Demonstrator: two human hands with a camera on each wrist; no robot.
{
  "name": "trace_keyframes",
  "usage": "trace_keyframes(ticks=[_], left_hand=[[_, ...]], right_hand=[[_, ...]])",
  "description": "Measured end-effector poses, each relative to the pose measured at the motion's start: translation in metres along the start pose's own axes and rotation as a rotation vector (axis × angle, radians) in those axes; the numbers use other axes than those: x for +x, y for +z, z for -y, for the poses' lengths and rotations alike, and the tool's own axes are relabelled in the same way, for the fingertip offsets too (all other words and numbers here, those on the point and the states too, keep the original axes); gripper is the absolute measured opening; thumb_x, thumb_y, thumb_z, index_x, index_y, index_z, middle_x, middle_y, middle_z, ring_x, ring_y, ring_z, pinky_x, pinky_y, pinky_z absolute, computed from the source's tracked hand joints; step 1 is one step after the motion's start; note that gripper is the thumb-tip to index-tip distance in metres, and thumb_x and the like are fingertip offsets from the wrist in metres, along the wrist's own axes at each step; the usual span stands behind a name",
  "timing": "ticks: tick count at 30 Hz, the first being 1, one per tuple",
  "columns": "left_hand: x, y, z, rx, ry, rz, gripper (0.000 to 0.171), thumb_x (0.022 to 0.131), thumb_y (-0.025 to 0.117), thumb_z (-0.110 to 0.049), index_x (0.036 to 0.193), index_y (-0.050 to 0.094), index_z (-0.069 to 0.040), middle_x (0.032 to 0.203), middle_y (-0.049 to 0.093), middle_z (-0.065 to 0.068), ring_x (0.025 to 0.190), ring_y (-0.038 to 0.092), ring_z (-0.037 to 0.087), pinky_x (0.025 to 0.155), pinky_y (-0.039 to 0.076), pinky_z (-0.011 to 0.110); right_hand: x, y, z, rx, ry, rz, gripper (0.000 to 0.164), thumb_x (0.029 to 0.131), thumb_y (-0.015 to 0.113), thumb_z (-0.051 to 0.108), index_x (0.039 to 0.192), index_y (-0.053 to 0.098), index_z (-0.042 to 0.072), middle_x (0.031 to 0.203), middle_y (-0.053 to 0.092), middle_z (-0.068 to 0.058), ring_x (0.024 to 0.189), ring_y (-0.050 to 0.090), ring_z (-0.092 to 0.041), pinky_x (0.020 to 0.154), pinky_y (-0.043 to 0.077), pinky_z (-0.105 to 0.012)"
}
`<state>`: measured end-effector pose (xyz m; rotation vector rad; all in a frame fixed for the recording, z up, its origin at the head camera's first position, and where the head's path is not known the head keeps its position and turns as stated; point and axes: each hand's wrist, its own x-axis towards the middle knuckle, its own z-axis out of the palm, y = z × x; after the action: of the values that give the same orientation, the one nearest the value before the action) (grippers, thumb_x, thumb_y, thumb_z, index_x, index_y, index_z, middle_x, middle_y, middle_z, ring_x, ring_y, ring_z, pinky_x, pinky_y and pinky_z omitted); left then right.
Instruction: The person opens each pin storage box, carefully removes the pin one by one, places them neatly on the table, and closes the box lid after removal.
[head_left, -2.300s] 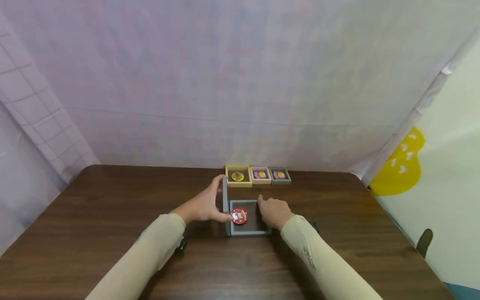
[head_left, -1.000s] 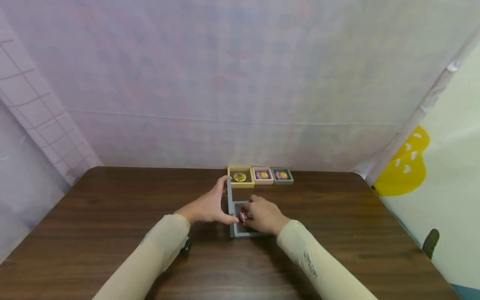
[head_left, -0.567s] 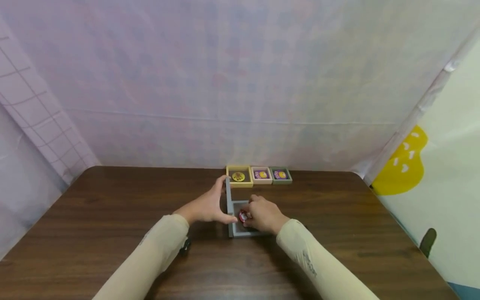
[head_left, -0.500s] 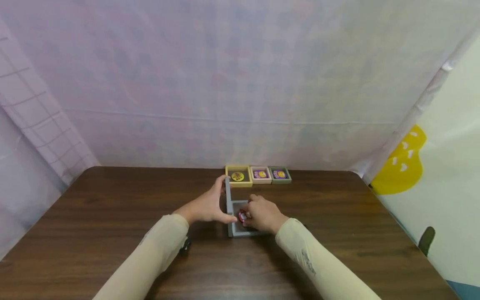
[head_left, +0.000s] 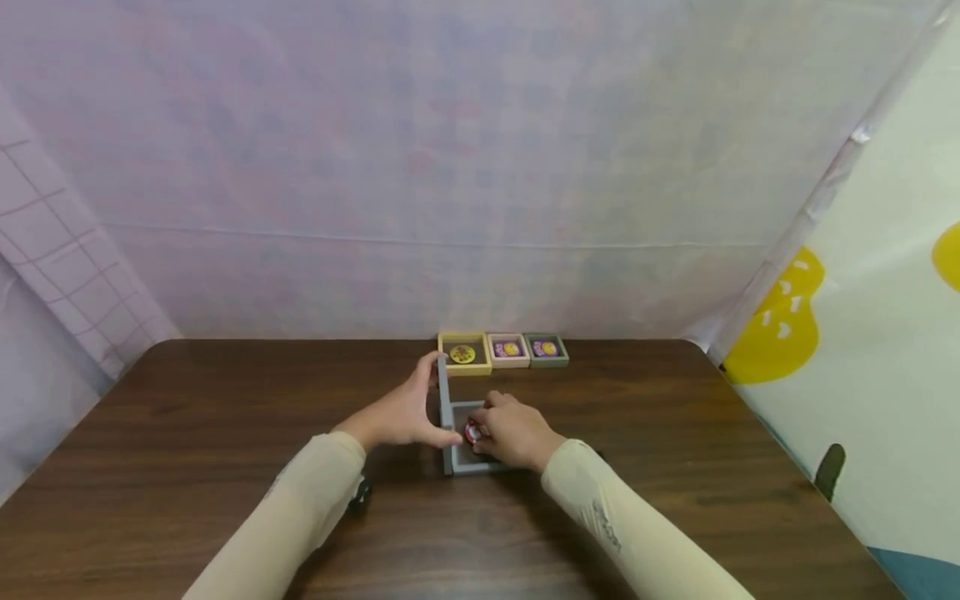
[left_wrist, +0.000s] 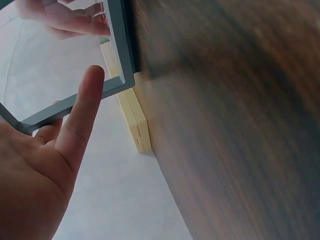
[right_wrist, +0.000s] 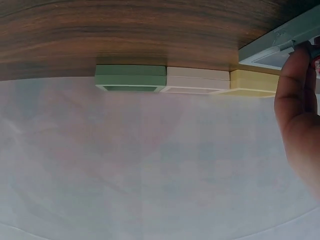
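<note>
Red disc (head_left: pixel 470 431) is inside the grey tray (head_left: pixel 480 468) on the surface (head_left: pixel 675 483), just L of R hand (head_left: pixel 519 433), which is def. nearer & pinches it w/ thumb & fingertips; can't tell if it's off the tray floor. It's round, so no long axis. Grey lid (head_left: pixel 444 400) stands upright along tray's L side, btwn disc & most of L hand (head_left: pixel 405 414), which is spread wide, gripping lid. Prob. key: R hand fills the space lid would cover.
</note>
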<state>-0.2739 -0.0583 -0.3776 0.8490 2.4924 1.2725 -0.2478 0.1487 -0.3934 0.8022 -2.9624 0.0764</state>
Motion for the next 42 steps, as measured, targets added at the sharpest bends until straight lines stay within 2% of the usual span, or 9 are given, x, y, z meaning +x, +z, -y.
trace_keyframes(ticks=[2, 6, 11, 14, 17, 24, 27, 33, 42], left_hand=[[0.000, 0.000, 0.001, -0.001, -0.002, 0.000, 0.112, 0.070, 0.082, -0.029, 0.148, 0.004, -0.012, 0.146, 0.030, 0.025, 0.135, 0.036, 0.040, 0.106, 0.035, 0.055], [0.000, 0.002, 0.001, 0.007, -0.012, 0.004, 0.113, 0.069, 0.082, -0.031, 0.148, 0.003, -0.013, 0.147, 0.027, 0.026, 0.136, 0.035, 0.040, 0.107, 0.036, 0.055], [0.001, 0.004, -0.001, 0.008, -0.004, -0.002, 0.116, 0.067, 0.083, -0.031, 0.148, 0.003, -0.011, 0.146, 0.027, 0.029, 0.135, 0.035, 0.040, 0.107, 0.036, 0.053], [0.001, 0.004, -0.003, 0.005, -0.010, -0.004, 0.116, 0.067, 0.084, -0.030, 0.149, 0.002, -0.012, 0.147, 0.025, 0.029, 0.136, 0.035, 0.040, 0.107, 0.035, 0.054], [0.000, 0.004, -0.005, 0.010, -0.026, 0.005, 0.116, 0.068, 0.083, -0.030, 0.149, 0.002, -0.015, 0.149, 0.023, 0.028, 0.137, 0.033, 0.039, 0.107, 0.035, 0.054], [-0.004, 0.001, -0.007, 0.000, 0.001, -0.004, 0.115, 0.066, 0.084, -0.030, 0.147, 0.004, -0.011, 0.145, 0.028, 0.028, 0.134, 0.036, 0.041, 0.107, 0.036, 0.054], [-0.005, 0.001, -0.008, 0.004, 0.003, -0.010, 0.116, 0.065, 0.085, -0.030, 0.147, 0.005, -0.010, 0.144, 0.030, 0.027, 0.132, 0.037, 0.041, 0.107, 0.036, 0.053], [-0.006, 0.000, -0.008, 0.019, -0.038, 0.007, 0.116, 0.068, 0.083, -0.029, 0.149, 0.000, -0.014, 0.148, 0.024, 0.027, 0.137, 0.033, 0.040, 0.107, 0.035, 0.054], [-0.006, -0.002, -0.006, 0.001, -0.037, 0.008, 0.119, 0.065, 0.085, -0.032, 0.148, 0.002, -0.015, 0.149, 0.027, 0.021, 0.137, 0.033, 0.038, 0.109, 0.034, 0.052]], right_hand=[[-0.001, 0.001, -0.002, 0.008, -0.016, -0.008, 0.032, 0.081, 0.073, 0.035, 0.109, 0.067, 0.020, 0.100, 0.059, -0.004, 0.088, 0.056, -0.018, 0.068, 0.051, -0.033], [-0.005, -0.003, -0.014, 0.064, -0.031, -0.011, 0.053, 0.081, 0.072, 0.033, 0.129, 0.056, 0.015, 0.105, 0.060, -0.007, 0.091, 0.058, -0.020, 0.073, 0.052, -0.037], [-0.013, -0.016, -0.043, 0.190, 0.010, -0.076, 0.069, 0.083, 0.072, 0.029, 0.141, 0.042, 0.008, 0.120, 0.059, -0.014, 0.107, 0.059, -0.028, 0.091, 0.049, -0.044], [-0.017, -0.025, -0.064, 0.230, 0.052, -0.124, 0.069, 0.083, 0.072, 0.026, 0.140, 0.042, 0.004, 0.126, 0.057, -0.020, 0.114, 0.057, -0.033, 0.098, 0.046, -0.047], [-0.022, -0.028, -0.085, 0.211, 0.099, -0.144, 0.068, 0.082, 0.072, 0.025, 0.139, 0.043, 0.001, 0.126, 0.057, -0.022, 0.113, 0.057, -0.034, 0.097, 0.046, -0.048], [-0.035, -0.032, -0.124, 0.149, 0.255, -0.092, 0.065, 0.083, 0.070, 0.027, 0.138, 0.045, 0.002, 0.110, 0.059, -0.021, 0.095, 0.059, -0.030, 0.084, 0.049, -0.048], [-0.042, -0.031, -0.137, 0.122, 0.313, -0.064, 0.063, 0.083, 0.069, 0.028, 0.137, 0.046, 0.003, 0.115, 0.059, -0.023, 0.099, 0.060, -0.034, 0.083, 0.049, -0.050], [-0.055, -0.026, -0.165, 0.052, 0.381, -0.003, 0.065, 0.085, 0.068, 0.031, 0.138, 0.043, 0.003, 0.125, 0.055, -0.028, 0.111, 0.056, -0.043, 0.085, 0.049, -0.055], [-0.083, -0.016, -0.202, 0.101, 0.546, -0.044, 0.065, 0.088, 0.062, 0.034, 0.137, 0.040, -0.004, 0.124, 0.051, -0.035, 0.108, 0.053, -0.051, 0.086, 0.046, -0.059]])
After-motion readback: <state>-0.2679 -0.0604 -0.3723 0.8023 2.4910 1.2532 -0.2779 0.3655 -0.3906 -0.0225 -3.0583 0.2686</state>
